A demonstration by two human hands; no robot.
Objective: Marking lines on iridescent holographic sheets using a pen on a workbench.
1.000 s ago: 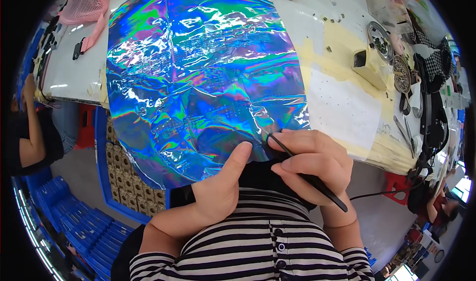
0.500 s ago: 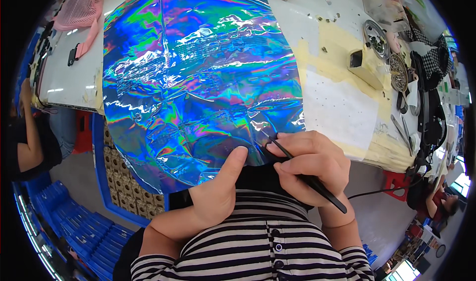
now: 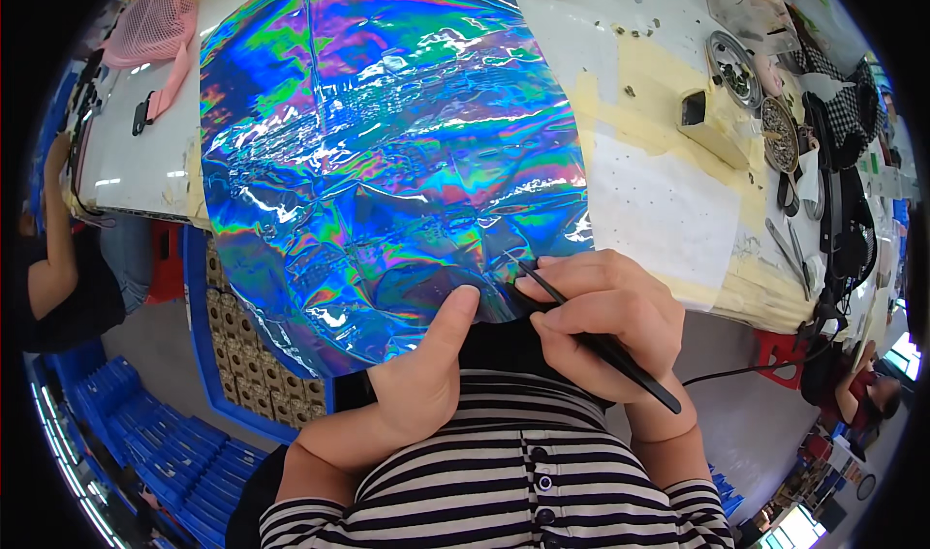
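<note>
A large shiny holographic blue sheet (image 3: 387, 152) lies over the worktable, its near edge hanging toward my lap. My left hand (image 3: 426, 365) grips that near edge, thumb on top and the other fingers hidden beneath. Black tweezers (image 3: 620, 360) are in my right hand (image 3: 615, 321), pinched between thumb and fingers. Their fine tip rests at or just above the sheet near its lower right edge. Whether anything sits between the tips is too small to tell.
A pink mesh piece with a strap (image 3: 150, 36) lies at the left. To the right are white paper (image 3: 668, 220), a small open box (image 3: 717, 128), a round metal dish (image 3: 734, 70) and metal tweezers (image 3: 787, 259). A blue tray (image 3: 208, 355) of patterned blocks stands below; a person's arm (image 3: 58, 229) shows left.
The tweezers and my right hand have shifted very slightly; both hands keep their grip. At the far left, the other person's arm has moved a little.
</note>
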